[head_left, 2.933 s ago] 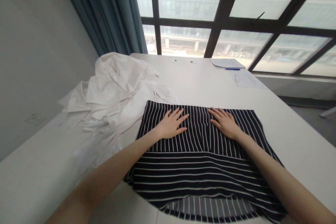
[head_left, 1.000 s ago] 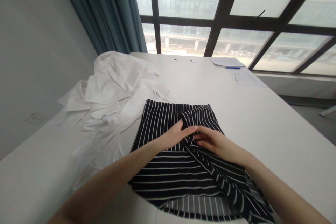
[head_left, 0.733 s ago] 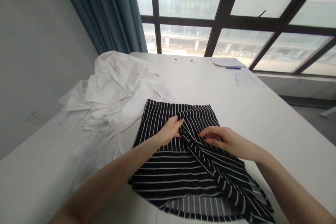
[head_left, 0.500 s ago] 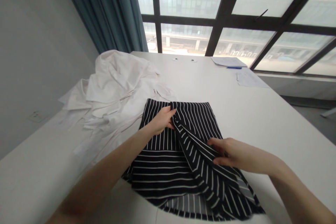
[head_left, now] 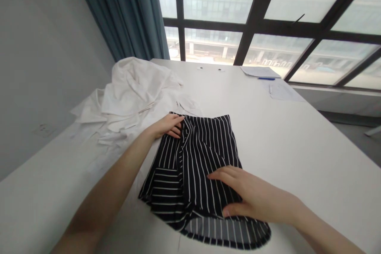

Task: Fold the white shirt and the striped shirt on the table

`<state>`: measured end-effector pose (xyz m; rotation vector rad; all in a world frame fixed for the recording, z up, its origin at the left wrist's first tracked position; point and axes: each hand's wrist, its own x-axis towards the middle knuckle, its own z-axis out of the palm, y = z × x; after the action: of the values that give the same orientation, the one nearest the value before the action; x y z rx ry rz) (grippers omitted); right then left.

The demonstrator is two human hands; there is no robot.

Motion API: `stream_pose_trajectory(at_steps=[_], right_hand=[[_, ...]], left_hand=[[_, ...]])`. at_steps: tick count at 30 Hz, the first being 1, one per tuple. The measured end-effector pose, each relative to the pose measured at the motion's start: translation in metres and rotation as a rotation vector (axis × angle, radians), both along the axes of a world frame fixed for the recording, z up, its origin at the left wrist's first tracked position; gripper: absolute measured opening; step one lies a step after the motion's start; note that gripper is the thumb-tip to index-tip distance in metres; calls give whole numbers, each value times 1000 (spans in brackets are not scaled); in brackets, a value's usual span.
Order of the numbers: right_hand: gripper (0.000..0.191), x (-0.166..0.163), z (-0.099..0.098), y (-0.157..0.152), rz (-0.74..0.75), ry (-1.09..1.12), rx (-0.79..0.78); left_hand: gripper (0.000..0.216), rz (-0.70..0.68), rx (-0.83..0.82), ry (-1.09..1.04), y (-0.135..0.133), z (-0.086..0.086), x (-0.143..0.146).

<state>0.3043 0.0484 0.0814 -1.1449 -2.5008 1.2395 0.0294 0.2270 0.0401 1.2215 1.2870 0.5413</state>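
A black garment with thin white stripes (head_left: 205,154) lies on the white table (head_left: 297,147), its right half folded over onto the left. My left hand (head_left: 166,125) pinches the folded layer at the garment's far left corner. My right hand (head_left: 250,196) rests on the near part of the fold, fingers stretched toward the left and lying flat on the cloth, thumb at the hem.
A heap of white clothes (head_left: 131,95) lies just left of the striped garment. Papers (head_left: 260,71) with a blue pen (head_left: 266,78) sit at the far edge by the window. A blue curtain (head_left: 125,12) hangs at the back left.
The flat garment was gathered at its middle and its right half carried over to the left. My left hand moved to the far left corner; my right hand slid down toward me.
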Motion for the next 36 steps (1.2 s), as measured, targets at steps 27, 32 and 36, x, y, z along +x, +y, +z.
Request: stream_pose_trajectory(at_steps=[27,32,36], right_hand=[[20,23,-7,131,-425,328,546],[21,31,-9,138,-580,452,601],[25,38,-8,143,-654,621,525]], left_hand=[[68,-143,480,278,-85,8,80],[37,-214,239,-4,-116,-5,87],[32,-96,51,-338,-151,2,99]])
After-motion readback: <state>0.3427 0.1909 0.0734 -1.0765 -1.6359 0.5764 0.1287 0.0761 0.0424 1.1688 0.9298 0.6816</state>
